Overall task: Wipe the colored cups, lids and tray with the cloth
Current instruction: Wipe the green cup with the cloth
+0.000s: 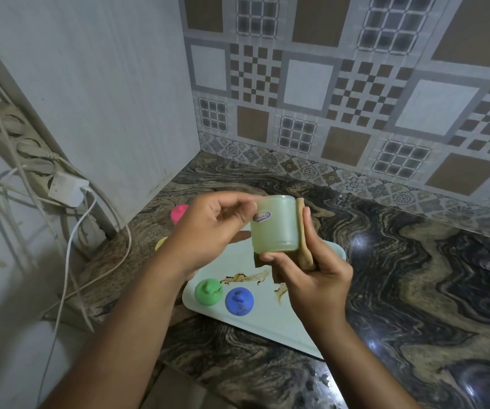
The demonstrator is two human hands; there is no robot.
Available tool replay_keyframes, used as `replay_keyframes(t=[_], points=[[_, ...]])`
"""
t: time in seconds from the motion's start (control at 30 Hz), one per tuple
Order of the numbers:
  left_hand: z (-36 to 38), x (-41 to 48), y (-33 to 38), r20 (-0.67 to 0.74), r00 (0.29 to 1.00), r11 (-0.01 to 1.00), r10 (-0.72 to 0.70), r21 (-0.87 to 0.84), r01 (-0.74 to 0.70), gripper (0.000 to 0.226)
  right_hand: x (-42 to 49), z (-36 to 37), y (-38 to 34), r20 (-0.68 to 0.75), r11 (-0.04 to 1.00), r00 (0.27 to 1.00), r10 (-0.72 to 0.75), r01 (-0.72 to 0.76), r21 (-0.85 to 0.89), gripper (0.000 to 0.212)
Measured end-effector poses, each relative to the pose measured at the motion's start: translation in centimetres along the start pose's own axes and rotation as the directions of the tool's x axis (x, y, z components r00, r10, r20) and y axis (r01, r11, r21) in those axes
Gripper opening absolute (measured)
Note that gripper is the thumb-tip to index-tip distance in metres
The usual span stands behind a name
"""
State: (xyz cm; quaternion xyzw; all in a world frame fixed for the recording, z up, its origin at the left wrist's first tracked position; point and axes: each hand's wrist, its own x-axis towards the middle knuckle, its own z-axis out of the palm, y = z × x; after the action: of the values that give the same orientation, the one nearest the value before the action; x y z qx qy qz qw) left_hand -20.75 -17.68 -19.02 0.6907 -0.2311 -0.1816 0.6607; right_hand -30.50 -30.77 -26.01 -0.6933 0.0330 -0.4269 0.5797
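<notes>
Cup position: the pale green cup was held in the air above the far part of the tray, between both hands. An oval label showed on its near upper side.

Left hand: fingers curled, with thumb and fingertips closed on the cup's upper left edge. The fingertips were blurred, so the exact contact could not be told.

Right hand: it gripped the brown cloth and pressed it against the right wall of the cup. The thumb lay across the cup's lower edge, and the fingers ran up behind the cloth. A fold of cloth also showed under the cup.

Tray: pale, rectangular, resting on the marbled countertop. Brown smears marked its surface. A green lid and a blue lid stood side by side near its front left corner, both with brown marks on top.

Other items: a pink lid and a yellow lid lay on the countertop left of the tray, both partly hidden by the left hand. A white charger was plugged in at the left wall, with cables trailing down.
</notes>
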Motion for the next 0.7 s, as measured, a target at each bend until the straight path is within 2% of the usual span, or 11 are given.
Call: replay_keyframes(t=[0.1,0.17,0.23,0.3,0.4,0.5,0.57,0.63,0.7], points=[[0.2,0.2,0.3,-0.073,0.997,0.998,0.004,-0.061,-0.008,0.017,0.2,0.1,0.0,0.033,0.996,0.998,-0.046,0.048,-0.073,0.085],[0.3,0.2,0.6,-0.105,0.989,0.991,0.102,0.092,-0.093,0.006,0.4,0.0,0.2,0.079,0.947,0.977,-0.197,0.211,-0.242,0.08],[0.5,0.0,1.0,-0.098,0.965,0.92,0.241,0.339,-0.196,0.005,0.3,-0.1,0.7,0.125,0.904,0.953,-0.275,0.301,-0.303,0.081],[0.8,-0.5,1.6,-0.097,0.956,0.911,0.278,0.342,-0.23,0.005,0.2,0.1,0.3,0.093,0.931,0.966,-0.243,0.259,-0.256,0.083],[0.4,-0.7,1.6,-0.106,0.973,0.957,0.205,0.231,-0.176,0.023,0.3,0.2,0.1,0.051,0.975,0.985,-0.164,0.17,-0.142,0.082],[-0.1,-0.6,1.3,-0.108,0.975,0.97,0.192,0.175,-0.171,0.013,0.5,0.1,0.2,0.065,0.993,0.994,-0.086,0.091,-0.079,0.083],[0.0,-0.6,1.3,-0.144,0.965,0.953,0.218,0.244,-0.179,0.009,0.6,0.0,0.3,0.103,0.977,0.988,-0.117,0.133,-0.168,0.083],[0.4,-0.6,1.4,-0.146,0.95,0.901,0.276,0.384,-0.202,0.016,0.7,0.0,0.5,0.168,0.92,0.966,-0.196,0.241,-0.31,0.079],[1.0,-0.5,1.3,-0.177,0.932,0.868,0.315,0.451,-0.208,0.02,1.1,0.1,0.5,0.211,0.878,0.95,-0.232,0.298,-0.375,0.075]])
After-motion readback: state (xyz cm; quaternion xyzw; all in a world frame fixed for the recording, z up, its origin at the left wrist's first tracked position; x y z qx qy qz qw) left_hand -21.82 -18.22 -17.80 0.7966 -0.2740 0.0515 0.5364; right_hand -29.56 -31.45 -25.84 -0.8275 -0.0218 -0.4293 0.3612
